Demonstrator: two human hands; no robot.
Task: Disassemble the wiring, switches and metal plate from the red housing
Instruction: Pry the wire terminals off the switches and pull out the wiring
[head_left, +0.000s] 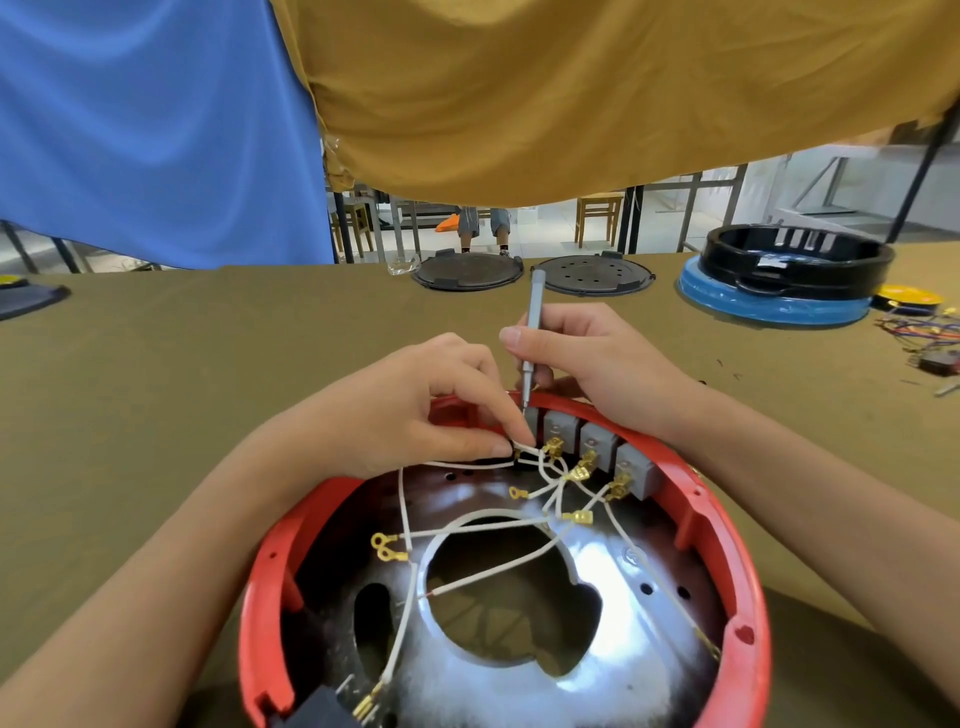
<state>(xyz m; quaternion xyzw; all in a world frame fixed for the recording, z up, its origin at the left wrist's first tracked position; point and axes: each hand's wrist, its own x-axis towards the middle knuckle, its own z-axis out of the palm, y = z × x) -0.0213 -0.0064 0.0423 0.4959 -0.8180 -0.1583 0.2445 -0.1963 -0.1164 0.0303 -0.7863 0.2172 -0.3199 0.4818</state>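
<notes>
The round red housing (727, 545) lies open-side up in front of me. A shiny metal plate (613, 644) with a large centre hole fills its inside. White wires (498, 525) with brass terminals cross the plate. Three grey switches (597, 444) line the far inner wall. My left hand (415, 415) pinches white wires at a small black part beside the leftmost switch. My right hand (592, 353) grips a thin grey screwdriver (532, 332), held nearly upright with its tip down at the housing's far wall next to the switches.
Two dark round lids (467, 270) (592, 273) lie at the table's far edge. At far right sits a black ring housing (800, 260) on a blue base, with loose coloured wires (919, 332) beside it. Blue and mustard cloths hang above. A person's legs stand beyond the table.
</notes>
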